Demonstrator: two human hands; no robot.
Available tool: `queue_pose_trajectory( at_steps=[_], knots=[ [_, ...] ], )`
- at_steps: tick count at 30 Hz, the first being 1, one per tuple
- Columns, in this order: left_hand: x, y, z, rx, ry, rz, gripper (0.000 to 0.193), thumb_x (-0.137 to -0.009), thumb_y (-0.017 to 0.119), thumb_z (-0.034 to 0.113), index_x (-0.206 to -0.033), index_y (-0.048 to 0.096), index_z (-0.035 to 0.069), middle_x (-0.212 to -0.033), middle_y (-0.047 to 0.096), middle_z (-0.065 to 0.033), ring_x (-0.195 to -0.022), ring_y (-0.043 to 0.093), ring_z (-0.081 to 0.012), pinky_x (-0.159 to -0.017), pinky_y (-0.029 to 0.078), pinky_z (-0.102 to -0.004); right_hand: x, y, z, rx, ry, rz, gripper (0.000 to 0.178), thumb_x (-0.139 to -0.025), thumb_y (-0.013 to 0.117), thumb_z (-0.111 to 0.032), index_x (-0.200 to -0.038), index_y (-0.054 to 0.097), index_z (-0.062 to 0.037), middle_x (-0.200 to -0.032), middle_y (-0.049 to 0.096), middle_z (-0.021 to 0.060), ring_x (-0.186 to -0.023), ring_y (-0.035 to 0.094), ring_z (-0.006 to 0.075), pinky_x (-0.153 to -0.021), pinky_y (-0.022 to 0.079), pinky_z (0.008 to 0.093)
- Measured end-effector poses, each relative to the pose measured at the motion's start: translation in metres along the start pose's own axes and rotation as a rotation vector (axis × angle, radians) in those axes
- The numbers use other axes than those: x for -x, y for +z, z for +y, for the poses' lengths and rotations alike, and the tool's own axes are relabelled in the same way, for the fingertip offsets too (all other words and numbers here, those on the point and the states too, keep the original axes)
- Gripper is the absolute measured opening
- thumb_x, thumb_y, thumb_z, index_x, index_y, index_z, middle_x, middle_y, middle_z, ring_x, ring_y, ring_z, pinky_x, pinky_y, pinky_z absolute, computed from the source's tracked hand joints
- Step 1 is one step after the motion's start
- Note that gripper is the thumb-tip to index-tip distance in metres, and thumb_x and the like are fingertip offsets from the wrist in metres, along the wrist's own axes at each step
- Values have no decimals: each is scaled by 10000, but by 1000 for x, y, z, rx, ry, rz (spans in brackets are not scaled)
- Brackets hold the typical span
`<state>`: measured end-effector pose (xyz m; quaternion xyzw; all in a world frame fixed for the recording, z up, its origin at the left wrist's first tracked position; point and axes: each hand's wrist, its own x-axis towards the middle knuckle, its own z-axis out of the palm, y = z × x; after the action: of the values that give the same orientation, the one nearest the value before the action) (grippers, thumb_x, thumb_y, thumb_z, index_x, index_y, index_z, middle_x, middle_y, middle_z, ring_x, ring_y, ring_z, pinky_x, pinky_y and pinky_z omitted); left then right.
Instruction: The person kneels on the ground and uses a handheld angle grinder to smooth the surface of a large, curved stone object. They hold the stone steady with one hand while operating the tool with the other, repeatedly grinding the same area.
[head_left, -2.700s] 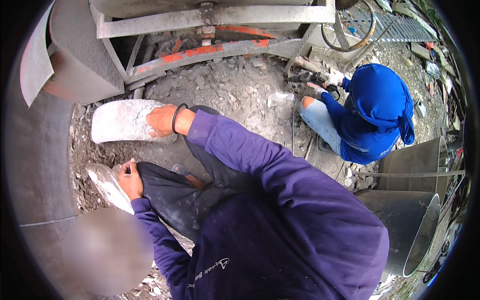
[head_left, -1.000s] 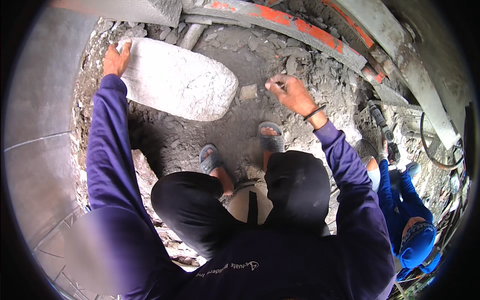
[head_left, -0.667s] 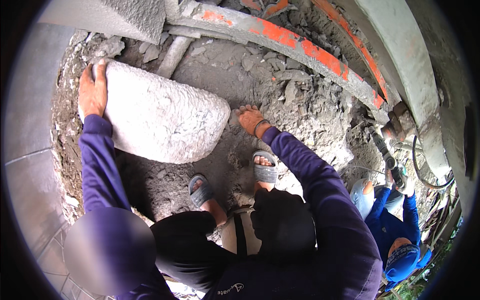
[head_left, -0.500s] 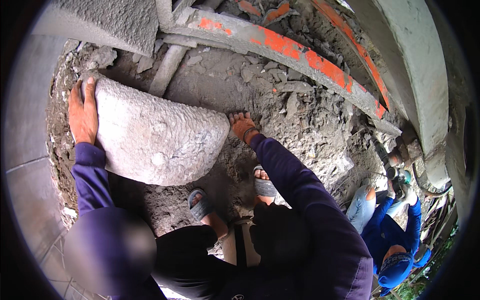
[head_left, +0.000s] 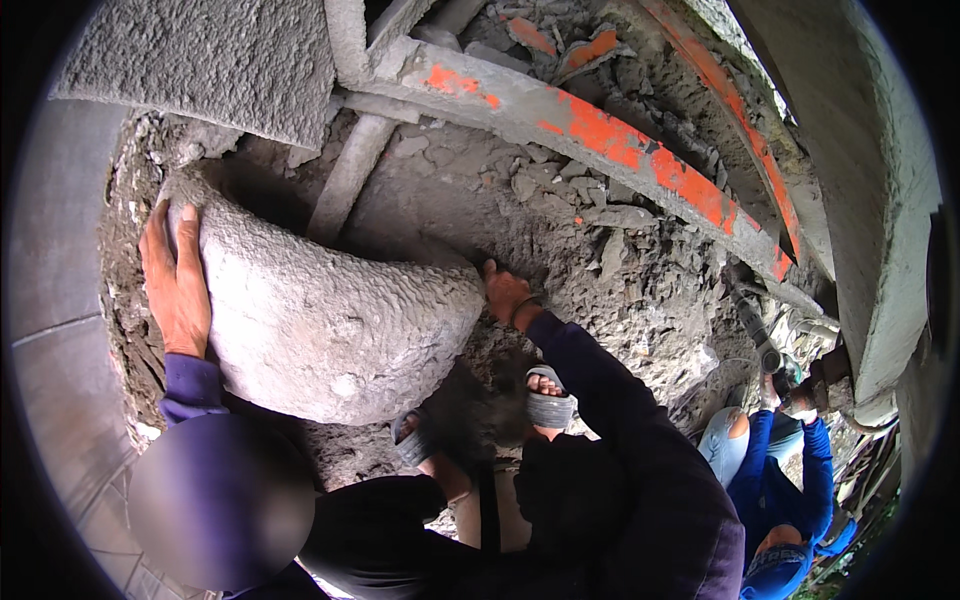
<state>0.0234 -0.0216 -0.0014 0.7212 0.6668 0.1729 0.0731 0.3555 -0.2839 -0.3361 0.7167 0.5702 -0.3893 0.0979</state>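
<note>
A large, rough, pale grey curved concrete piece (head_left: 330, 320), like part of a thick shell, lies across the dirt in front of me. Its hollow inner side shows dark along the far edge. My left hand (head_left: 178, 285) grips its left end, fingers and thumb stretched along the surface. At the opposite end my right hand (head_left: 507, 292) is closed at the corner, with the index finger reaching onto the rim. The undersides of the fingers on both ends are hidden.
A curved concrete-crusted beam (head_left: 600, 135) with orange patches crosses the far side. Beneath it lies broken rubble (head_left: 640, 230). My sandalled feet (head_left: 548, 400) stand close to the piece. A co-worker in blue (head_left: 775, 480) handles a power tool (head_left: 765, 350) at right. Grey tiles (head_left: 65, 240) lie left.
The concrete piece has tilted toward me, and its hollow side shows more. My right hand's spread fingers have curled in at the corner. The whole view has shifted slightly.
</note>
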Motion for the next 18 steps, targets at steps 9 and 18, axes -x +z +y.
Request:
queue_pose_trajectory(
  at_steps=[9, 18],
  knots=[
    [1, -4, 3, 2, -11, -12, 683, -1063, 495, 546, -1518, 504, 37, -1560, 484, -199, -1482, 421, -349, -1229, 294, -425, -70, -75, -31, 49, -204, 389, 527, -969, 586, -109, -1461, 475, 42, -913, 736, 231, -961, 705, 402, -822, 570, 507],
    [-1, 1, 6, 46, 7, -29, 687, -1061, 504, 545, -1515, 504, 30, -1550, 489, -216, -1477, 425, -350, -1229, 292, -425, -153, -27, -29, 454, -630, 584, 309, -965, 565, -175, -1232, 688, -79, -1073, 747, 71, -1176, 618, 274, -1037, 452, 465]
  ],
)
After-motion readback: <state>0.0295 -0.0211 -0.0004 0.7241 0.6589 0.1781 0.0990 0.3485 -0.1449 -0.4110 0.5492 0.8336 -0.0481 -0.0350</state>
